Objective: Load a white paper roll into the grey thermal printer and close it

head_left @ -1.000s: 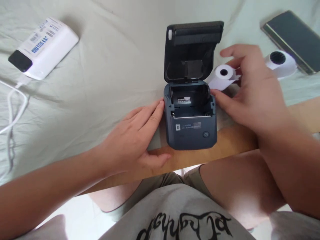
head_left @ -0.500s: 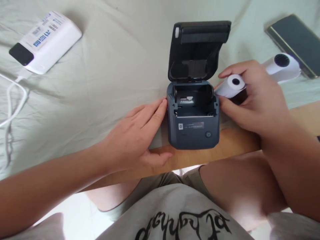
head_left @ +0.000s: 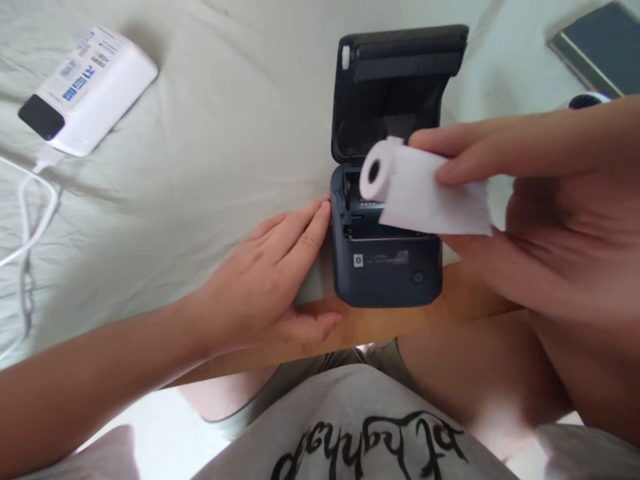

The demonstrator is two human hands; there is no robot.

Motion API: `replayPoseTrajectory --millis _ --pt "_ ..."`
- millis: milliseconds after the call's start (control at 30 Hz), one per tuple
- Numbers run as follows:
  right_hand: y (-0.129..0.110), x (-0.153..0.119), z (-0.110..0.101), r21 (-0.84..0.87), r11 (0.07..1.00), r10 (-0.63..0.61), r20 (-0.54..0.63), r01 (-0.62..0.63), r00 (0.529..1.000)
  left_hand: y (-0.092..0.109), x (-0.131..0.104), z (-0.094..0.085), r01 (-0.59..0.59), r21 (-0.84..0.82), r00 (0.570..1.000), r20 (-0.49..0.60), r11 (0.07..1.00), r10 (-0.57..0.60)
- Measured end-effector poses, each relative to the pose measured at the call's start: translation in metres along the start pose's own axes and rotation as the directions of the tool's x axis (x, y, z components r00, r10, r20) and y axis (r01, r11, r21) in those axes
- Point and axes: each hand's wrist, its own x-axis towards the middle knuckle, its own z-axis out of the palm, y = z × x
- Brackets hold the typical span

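A dark label printer (head_left: 385,277) stands near the table's front edge with its lid (head_left: 395,87) raised. My right hand (head_left: 530,180) grips a small white paper roll (head_left: 435,193) above the printer's paper bay, lying sideways, with a loose flap of paper hanging toward me. The roll and fingers hide the right part of the bay. My left hand (head_left: 280,273) lies with fingers stretched out, their tips against the printer's left side and the thumb apart near its front corner.
A white power bank (head_left: 107,93) with a label and a white cable (head_left: 30,200) lies at the far left. A dark phone (head_left: 603,50) is at the upper right, beside a second paper roll (head_left: 590,100) mostly hidden by my right hand. Pale cloth covers the table above a wooden edge (head_left: 370,327).
My right hand has lifted the small paper roll from beside the printer and carried it left over the open bay, turning it sideways. My left hand has stayed against the printer.
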Motion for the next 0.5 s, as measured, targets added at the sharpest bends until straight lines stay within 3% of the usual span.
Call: replayPoseTrajectory --millis 67,133,300,500 --pt "0.0 0.011 0.004 -0.022 0.988 -0.151 0.016 0.152 0.988 0.002 0.0 0.0 0.018 0.0 1.0 0.003 1.0 -0.018" --pt "0.003 0.017 0.004 -0.064 0.977 -0.201 0.029 0.202 0.979 0.005 0.0 0.001 0.024 0.002 1.0 0.003 1.0 -0.024" --pt "0.027 0.003 0.0 -0.032 0.997 0.069 0.033 -0.068 0.997 0.01 0.003 0.002 0.039 0.006 0.999 -0.038 0.999 -0.039" --pt "0.049 -0.014 0.007 0.019 0.993 0.114 0.037 -0.115 0.993 0.007 0.003 -0.006 0.048 0.001 0.998 0.037 0.999 -0.048"
